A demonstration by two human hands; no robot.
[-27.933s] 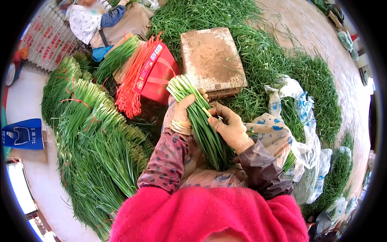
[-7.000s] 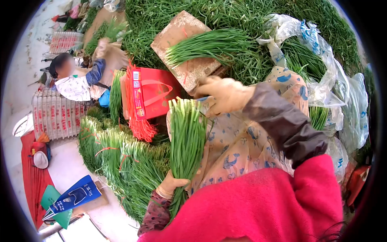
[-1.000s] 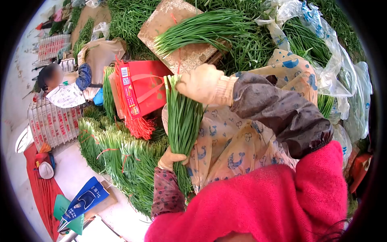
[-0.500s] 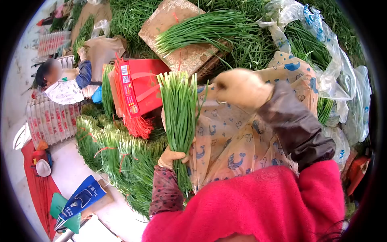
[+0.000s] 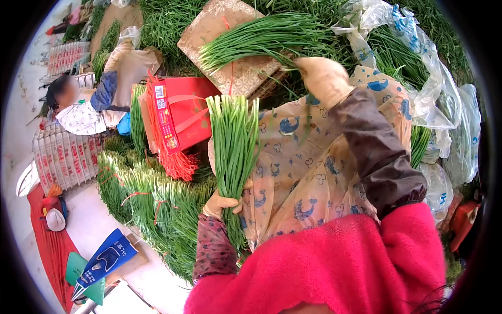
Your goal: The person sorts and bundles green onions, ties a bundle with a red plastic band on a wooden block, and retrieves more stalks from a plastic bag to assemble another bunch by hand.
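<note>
My left hand (image 5: 220,205), in a pale glove, is closed around an upright bundle of garlic chives (image 5: 234,146), gripping its lower leafy part; the pale cut ends point away from me. My right hand (image 5: 325,79), gloved too, is raised over the far edge of the patterned apron (image 5: 293,172) on my lap. Motion blurs its fingers, so their closing is unclear. They are close to a loose pile of chives (image 5: 261,41) lying on a patterned board (image 5: 209,26). A faint green streak hangs in the air below that hand.
A red box (image 5: 185,112) with red ties (image 5: 180,166) stands beyond my left hand. Tied chive bundles (image 5: 151,201) stand at left. Clear plastic sheeting (image 5: 449,104) lies at right. Another person (image 5: 83,112) sits far left near stacked crates (image 5: 65,152). Blue flag (image 5: 107,256) lower left.
My right hand has moved away from the bundle, rightward and farther out toward the chives on the board. Stray leaves beside the bundle's right edge are gone. My left hand keeps its grip.
</note>
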